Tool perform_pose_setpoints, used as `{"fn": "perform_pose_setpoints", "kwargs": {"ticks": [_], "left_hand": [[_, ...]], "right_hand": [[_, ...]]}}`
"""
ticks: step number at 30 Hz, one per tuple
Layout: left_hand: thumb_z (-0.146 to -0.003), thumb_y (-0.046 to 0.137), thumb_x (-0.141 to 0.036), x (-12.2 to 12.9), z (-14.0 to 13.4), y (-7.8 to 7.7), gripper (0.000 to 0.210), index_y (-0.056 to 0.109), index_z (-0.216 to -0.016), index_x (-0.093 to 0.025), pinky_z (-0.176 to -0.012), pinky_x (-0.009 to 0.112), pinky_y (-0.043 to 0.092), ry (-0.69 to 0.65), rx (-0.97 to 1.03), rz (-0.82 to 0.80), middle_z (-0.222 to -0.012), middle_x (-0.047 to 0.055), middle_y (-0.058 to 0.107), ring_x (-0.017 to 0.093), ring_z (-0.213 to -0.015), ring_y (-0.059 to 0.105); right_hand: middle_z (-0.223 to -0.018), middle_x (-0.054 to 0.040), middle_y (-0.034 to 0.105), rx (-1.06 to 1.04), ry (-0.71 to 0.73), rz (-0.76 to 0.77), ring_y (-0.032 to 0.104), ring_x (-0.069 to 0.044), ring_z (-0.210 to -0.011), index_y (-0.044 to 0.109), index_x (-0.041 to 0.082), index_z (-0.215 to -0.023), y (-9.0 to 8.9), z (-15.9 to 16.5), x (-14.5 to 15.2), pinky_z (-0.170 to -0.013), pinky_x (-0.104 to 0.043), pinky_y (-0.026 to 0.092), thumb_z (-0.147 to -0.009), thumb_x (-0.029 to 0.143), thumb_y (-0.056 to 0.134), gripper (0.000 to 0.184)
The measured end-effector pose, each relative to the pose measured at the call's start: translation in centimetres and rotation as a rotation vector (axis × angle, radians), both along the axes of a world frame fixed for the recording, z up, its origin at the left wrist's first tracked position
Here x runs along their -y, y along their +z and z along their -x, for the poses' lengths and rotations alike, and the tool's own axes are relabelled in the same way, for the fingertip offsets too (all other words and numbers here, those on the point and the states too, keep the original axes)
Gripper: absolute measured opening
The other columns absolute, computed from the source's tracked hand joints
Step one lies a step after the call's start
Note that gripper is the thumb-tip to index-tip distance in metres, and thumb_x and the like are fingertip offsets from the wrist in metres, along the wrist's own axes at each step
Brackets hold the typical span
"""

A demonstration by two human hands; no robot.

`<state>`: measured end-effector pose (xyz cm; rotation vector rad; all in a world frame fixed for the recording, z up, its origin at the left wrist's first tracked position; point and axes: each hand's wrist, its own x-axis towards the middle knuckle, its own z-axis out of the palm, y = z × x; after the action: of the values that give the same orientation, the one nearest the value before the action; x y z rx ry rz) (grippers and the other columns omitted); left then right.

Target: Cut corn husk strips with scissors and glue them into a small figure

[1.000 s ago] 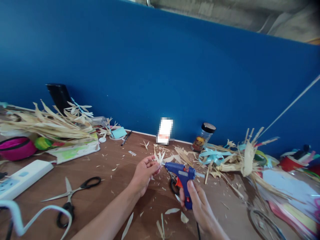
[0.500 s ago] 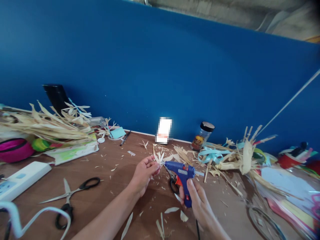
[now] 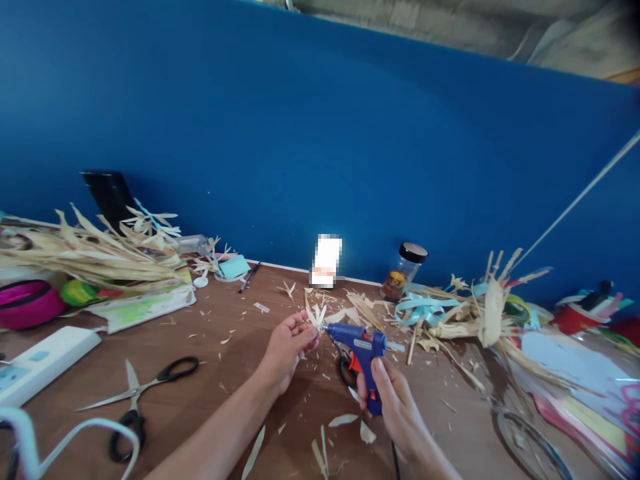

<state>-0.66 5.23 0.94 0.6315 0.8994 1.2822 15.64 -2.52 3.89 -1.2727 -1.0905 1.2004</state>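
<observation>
Between the fingertips of my left hand point(image 3: 293, 347) is a small pale flower of dried husk petals point(image 3: 317, 315), its petals fanned upward. My right hand point(image 3: 395, 397) is wrapped round the handle of a blue hot glue gun point(image 3: 363, 343) with an orange trigger. The gun's nozzle points left and meets the base of the flower, or comes very close to it. A clear glue stick point(image 3: 396, 347) pokes out of the gun's rear. Partly hidden behind the gun lies a black-handled pair of scissors point(image 3: 345, 370).
Open scissors point(image 3: 135, 390) and a white power strip point(image 3: 47, 363) lie at left. Dried husks point(image 3: 90, 257) are heaped behind them. A lidded jar point(image 3: 403, 273) stands at the back, near light-blue ribbon point(image 3: 425, 310). Husk scraps litter the brown table point(image 3: 200, 433).
Hardly anything differs. The gun and my right hand have shifted very slightly left, while the flower stays at the nozzle. The whole view has drifted a little.
</observation>
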Motion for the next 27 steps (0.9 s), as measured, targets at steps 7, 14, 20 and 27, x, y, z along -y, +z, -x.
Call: {"fn": "perform_pose_setpoints", "kwargs": {"ticks": [7,14,20,27], "left_hand": [[-0.056,0.075,-0.016,0.05,-0.11,0.17,0.045,0.054,-0.096,-0.015,-0.061,0.022,0.047,-0.015,0.009,-0.006,-0.071,0.002,0.063,0.01,-0.062,0.059],[-0.056,0.074,-0.015,-0.11,-0.06,-0.02,0.043,0.054,-0.094,-0.015,-0.061,0.022,0.047,0.003,-0.003,-0.006,-0.07,0.002,0.062,0.009,-0.061,0.058],[-0.058,0.073,-0.014,-0.16,-0.05,-0.09,0.041,0.054,-0.094,-0.015,-0.061,0.021,0.046,-0.004,0.005,-0.012,-0.07,0.001,0.061,0.009,-0.061,0.057],[-0.063,0.07,-0.019,-0.09,0.14,0.14,0.023,0.058,-0.082,-0.013,-0.064,0.019,0.045,-0.044,0.016,-0.02,-0.071,0.002,0.061,0.008,-0.064,0.057]], "right_hand": [[-0.052,0.0014,0.051,0.016,0.02,-0.009,0.044,-0.009,-0.043,0.05,0.016,-0.064,-0.04,-0.05,0.12,-0.04,-0.019,0.034,-0.079,0.055,0.044,0.042],[-0.052,0.0017,0.051,0.027,0.01,-0.039,0.044,-0.009,-0.043,0.049,0.017,-0.066,-0.19,-0.08,0.03,-0.041,-0.019,0.035,-0.08,0.055,0.043,0.042],[-0.051,0.002,0.05,0.044,0.026,-0.05,0.043,-0.009,-0.043,0.048,0.016,-0.066,-0.39,-0.24,-0.04,-0.04,-0.018,0.033,-0.082,0.055,0.039,0.043],[-0.052,0.0012,0.051,0.053,0.028,-0.052,0.044,-0.009,-0.045,0.05,0.016,-0.067,-0.67,-0.37,-0.16,-0.041,-0.019,0.034,-0.082,0.055,0.039,0.043]]}}
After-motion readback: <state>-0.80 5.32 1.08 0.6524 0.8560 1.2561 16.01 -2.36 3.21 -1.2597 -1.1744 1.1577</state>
